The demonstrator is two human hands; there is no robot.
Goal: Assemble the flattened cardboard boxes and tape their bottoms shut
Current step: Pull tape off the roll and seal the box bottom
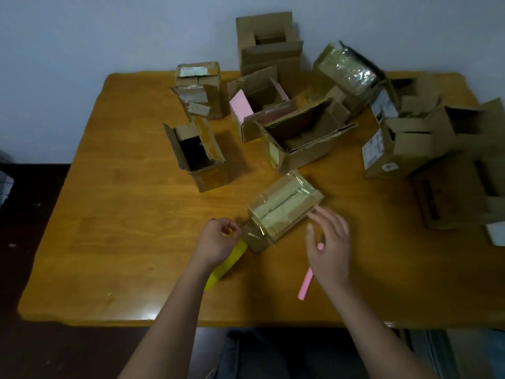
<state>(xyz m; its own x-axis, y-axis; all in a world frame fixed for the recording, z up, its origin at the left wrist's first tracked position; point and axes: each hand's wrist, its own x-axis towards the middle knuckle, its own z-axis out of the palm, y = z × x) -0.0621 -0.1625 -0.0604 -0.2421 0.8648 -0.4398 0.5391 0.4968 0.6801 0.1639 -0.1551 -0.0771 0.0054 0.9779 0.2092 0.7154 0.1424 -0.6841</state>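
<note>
A small cardboard box (284, 212) lies bottom up on the wooden table (123, 214), near the middle, with clear tape shining across its closed flaps. My left hand (218, 239) is at the box's near-left end, fingers curled and pinching something yellow. Under that hand a yellow tape roll (226, 265) slants on the table. My right hand (329, 242) is at the box's right side with fingers stretched out, the fingertips at the box's edge. A pink stick-shaped cutter (304, 287) lies under its palm; I cannot tell whether the hand holds it.
Several opened cardboard boxes crowd the far half of the table: a tall narrow one (199, 157) at the left, a wide one (300, 140) behind the taped box, and a cluster (404, 143) at the right. The wall runs behind the table.
</note>
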